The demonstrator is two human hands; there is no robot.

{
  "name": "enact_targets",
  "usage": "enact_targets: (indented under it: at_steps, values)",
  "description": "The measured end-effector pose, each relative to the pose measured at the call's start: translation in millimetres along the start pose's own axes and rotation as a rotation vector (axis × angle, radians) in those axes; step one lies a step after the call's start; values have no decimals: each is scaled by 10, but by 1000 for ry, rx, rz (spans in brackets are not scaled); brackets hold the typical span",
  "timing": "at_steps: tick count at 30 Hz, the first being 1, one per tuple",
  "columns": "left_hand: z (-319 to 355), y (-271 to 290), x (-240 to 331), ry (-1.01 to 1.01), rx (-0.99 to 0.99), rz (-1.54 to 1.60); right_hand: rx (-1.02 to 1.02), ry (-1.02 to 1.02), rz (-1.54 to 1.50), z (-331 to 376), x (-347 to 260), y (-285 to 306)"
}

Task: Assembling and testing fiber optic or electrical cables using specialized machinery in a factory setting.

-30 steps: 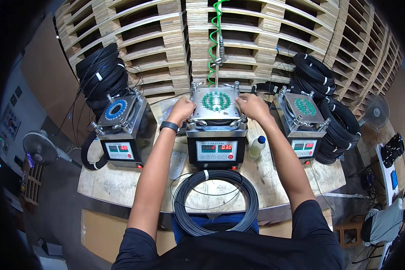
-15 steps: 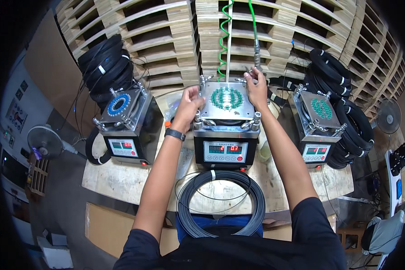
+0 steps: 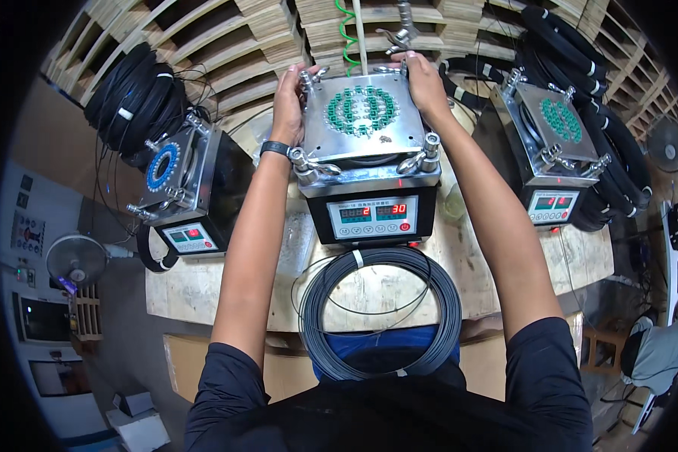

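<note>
In front of me stands the middle machine [image 3: 380, 209], a black box with a lit display and a metal plate [image 3: 331, 147] on top. A round pattern of green pieces [image 3: 361, 111] sits in the plate. At its far left corner, my left hand [image 3: 286, 109] is closed around the post with a wing nut [image 3: 318, 74]; its fingertips are partly hidden. My right hand [image 3: 427, 87] is closed at the far right corner, its fingers against another wing nut [image 3: 404, 68]. Two more wing nuts on posts stand at the near corners.
A coil of black cable [image 3: 313, 320] leans at the table's [image 3: 196, 294] near edge. Similar machines stand left [image 3: 192, 177] and right [image 3: 554, 177], with black coils [image 3: 135, 102] behind. A metal air fitting [image 3: 407, 26] hangs beyond my right hand; a green spiral hose [image 3: 346, 34] hangs nearby.
My left hand has closed in on the far left post, where it was apart before. My right hand stays at the far right corner. The view has shifted, and the middle display's digits differ.
</note>
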State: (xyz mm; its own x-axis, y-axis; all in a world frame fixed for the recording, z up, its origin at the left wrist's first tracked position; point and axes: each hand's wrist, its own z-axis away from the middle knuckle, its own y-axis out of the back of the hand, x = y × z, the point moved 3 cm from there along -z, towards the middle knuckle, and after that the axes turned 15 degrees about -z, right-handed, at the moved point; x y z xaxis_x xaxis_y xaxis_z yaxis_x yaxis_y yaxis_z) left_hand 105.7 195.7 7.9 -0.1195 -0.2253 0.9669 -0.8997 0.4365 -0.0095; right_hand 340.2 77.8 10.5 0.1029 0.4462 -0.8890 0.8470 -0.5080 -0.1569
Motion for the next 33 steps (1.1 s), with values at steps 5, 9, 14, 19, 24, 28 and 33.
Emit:
enact_targets:
  at_steps: [5, 9, 14, 19, 24, 28, 33]
  values:
    - [88, -93, 111, 68, -48, 72, -22, -99, -65, 20, -19, -3]
    - [157, -34, 156, 55, -89, 4, -8, -99, -91, 47, -99, -80]
    - [470, 14, 206, -84, -27, -86, -7, -102, -116, 77, -78, -79]
    - [1157, -7, 190, -165, -191, -18, 16, -100, -155, 72, -98, -14]
    - [1475, -27, 357, -315, -157, -275, 23, -92, -229, 9, 41, 99]
    - [1589, 1, 278, -267, -79, -284, 25, -4, -8, 363, 0, 133]
    - [1636, -21, 228, -298, 95, -368, -40, -252, -387, 1253, -458, 277]
